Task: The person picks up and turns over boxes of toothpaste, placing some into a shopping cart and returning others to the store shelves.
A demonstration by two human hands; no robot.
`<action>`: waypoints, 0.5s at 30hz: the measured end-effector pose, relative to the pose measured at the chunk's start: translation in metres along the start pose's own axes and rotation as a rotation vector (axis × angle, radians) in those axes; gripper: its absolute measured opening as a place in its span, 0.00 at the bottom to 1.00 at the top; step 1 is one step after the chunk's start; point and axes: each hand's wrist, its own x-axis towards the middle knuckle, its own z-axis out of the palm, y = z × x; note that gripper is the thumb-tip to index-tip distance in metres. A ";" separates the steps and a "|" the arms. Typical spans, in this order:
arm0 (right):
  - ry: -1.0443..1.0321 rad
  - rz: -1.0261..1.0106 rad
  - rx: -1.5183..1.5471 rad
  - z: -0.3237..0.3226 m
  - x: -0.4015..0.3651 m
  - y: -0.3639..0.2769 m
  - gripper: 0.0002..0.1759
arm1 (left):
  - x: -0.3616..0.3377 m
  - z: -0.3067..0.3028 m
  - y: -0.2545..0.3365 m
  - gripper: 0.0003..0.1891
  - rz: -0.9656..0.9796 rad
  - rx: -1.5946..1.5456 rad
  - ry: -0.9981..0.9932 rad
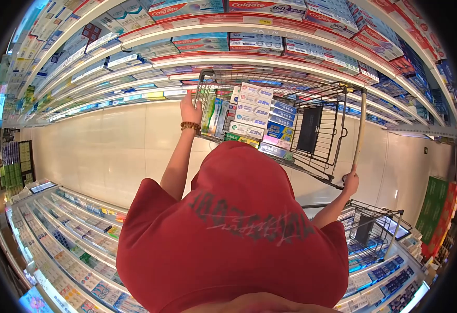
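A wire shopping cart (322,130) stands in a shop aisle, stacked with several toothpaste boxes (257,117). My left hand (189,108), with a bead bracelet on its wrist, reaches forward and grips the cart's left rim beside the green and white boxes. My right hand (350,182) is closed around the near end of the cart's handle bar (361,125). My red shirt (233,235) fills the lower middle of the view and hides what is below it.
Shelves of toothpaste boxes (249,41) line the far side of the aisle, with more shelves (77,235) on the near side. A second wire cart (374,229) stands at my lower right. The pale floor (113,151) stretches to the left.
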 end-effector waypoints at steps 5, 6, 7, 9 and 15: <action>0.157 -0.060 -0.136 0.011 0.004 0.001 0.45 | 0.088 -0.037 0.043 0.24 0.178 0.032 0.178; 0.180 -0.012 -0.193 0.005 0.001 0.004 0.44 | 0.091 -0.033 0.039 0.24 0.075 0.001 0.131; 0.194 0.014 -0.206 -0.002 -0.007 -0.003 0.41 | 0.087 -0.025 0.023 0.25 -0.013 -0.031 0.061; 0.215 -0.001 -0.196 -0.001 -0.002 0.002 0.42 | 0.055 0.011 -0.030 0.29 -0.181 0.144 -0.092; 0.249 0.015 -0.248 -0.015 0.012 0.016 0.42 | -0.097 0.071 -0.147 0.34 -0.548 0.345 -0.692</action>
